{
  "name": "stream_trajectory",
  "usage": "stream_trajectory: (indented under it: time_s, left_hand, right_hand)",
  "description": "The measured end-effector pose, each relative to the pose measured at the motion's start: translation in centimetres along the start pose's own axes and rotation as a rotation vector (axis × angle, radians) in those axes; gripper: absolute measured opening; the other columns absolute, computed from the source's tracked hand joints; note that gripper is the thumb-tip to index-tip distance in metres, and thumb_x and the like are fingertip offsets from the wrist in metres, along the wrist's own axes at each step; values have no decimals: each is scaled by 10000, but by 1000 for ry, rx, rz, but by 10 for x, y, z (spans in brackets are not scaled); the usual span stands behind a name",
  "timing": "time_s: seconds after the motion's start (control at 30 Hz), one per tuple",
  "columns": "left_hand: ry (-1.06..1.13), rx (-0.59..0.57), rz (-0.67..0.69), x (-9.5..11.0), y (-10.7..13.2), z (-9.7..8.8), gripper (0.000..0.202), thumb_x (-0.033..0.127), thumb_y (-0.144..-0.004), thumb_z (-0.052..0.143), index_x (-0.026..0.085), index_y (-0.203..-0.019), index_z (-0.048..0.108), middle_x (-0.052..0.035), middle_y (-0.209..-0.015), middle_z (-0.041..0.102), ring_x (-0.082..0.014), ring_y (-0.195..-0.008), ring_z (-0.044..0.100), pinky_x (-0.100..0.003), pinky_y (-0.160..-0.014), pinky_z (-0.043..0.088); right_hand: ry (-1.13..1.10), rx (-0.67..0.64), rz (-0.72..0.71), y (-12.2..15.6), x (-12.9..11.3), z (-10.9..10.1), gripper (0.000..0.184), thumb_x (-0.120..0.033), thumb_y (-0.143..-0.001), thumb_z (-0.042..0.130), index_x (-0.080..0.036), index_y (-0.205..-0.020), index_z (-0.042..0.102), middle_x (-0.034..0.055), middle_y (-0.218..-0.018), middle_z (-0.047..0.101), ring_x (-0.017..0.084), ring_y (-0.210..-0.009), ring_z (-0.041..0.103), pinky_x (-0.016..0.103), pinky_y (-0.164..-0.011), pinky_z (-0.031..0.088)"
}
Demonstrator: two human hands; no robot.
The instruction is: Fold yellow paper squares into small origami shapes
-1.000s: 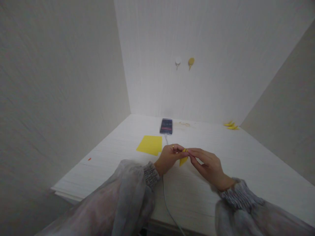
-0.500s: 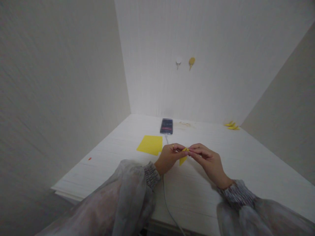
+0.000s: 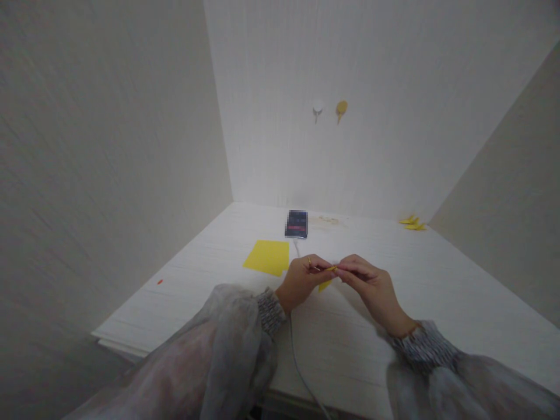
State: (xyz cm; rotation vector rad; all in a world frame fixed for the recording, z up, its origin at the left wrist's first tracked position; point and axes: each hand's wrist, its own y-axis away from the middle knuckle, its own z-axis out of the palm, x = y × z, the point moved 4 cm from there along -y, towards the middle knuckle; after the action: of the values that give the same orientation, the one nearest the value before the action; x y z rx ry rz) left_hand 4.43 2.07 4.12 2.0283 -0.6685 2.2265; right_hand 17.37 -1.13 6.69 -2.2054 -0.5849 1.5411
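Observation:
Between my two hands is a small piece of folded yellow paper (image 3: 324,286), mostly covered by fingers. My left hand (image 3: 304,278), with a ring on one finger, pinches it from the left. From the right, my right hand (image 3: 371,287) pinches its upper end, thumb and fingertips close against the left ones. Flat on the table, left of my left hand, lies yellow square paper (image 3: 266,256); whether it is one sheet or a stack I cannot tell.
A phone (image 3: 297,224) lies at the back, its cable (image 3: 297,361) running under my left wrist to the front edge. Folded yellow paper pieces (image 3: 412,223) sit in the back right corner. Two hooks, white (image 3: 317,108) and yellow (image 3: 342,108), are on the wall. A small orange bit (image 3: 160,282) lies left.
The folded paper has tilted in my fingers, so less of its yellow surface shows. Both hands stay in nearly the same place.

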Motion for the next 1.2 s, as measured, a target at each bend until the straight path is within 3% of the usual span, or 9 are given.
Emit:
stream_trajectory:
  time_s: [0.53, 0.7, 0.83, 1.2]
  left_hand:
    - [-1, 11, -51, -4, 0, -1, 251, 360, -589, 642, 125, -676, 626, -10, -608, 582, -86, -552, 491, -206, -526, 392]
    - [132, 6, -101, -7, -2, 0, 236, 313, -565, 669, 119, -691, 624, -12, -647, 601, -85, -579, 506, -218, -579, 400]
    - [207, 1, -100, -12, -3, 1, 240, 294, -551, 681, 118, -699, 612, -9, -654, 604, -85, -585, 514, -223, -593, 400]
    - [264, -3, -118, -2, -1, 3, 218, 293, -570, 668, 110, -671, 610, -7, -630, 603, -81, -582, 514, -225, -612, 401]
  right_hand:
    - [63, -9, 34, 2, 1, -1, 180, -260, -794, 474, -191, -654, 565, 8, -660, 509, 134, -650, 499, 258, -598, 410]
    - [12, -56, 12, 2, 4, 2, 90, -255, -771, 511, -202, -787, 581, 17, -736, 524, 134, -667, 504, 256, -593, 416]
    - [79, -28, -2, 3, 7, 1, 77, -245, -767, 522, -203, -775, 586, 19, -722, 529, 136, -670, 501, 261, -586, 412]
    - [356, 1, -245, 7, -7, 1, 133, -182, -780, 492, -210, -884, 571, 52, -792, 563, 158, -722, 535, 305, -648, 453]
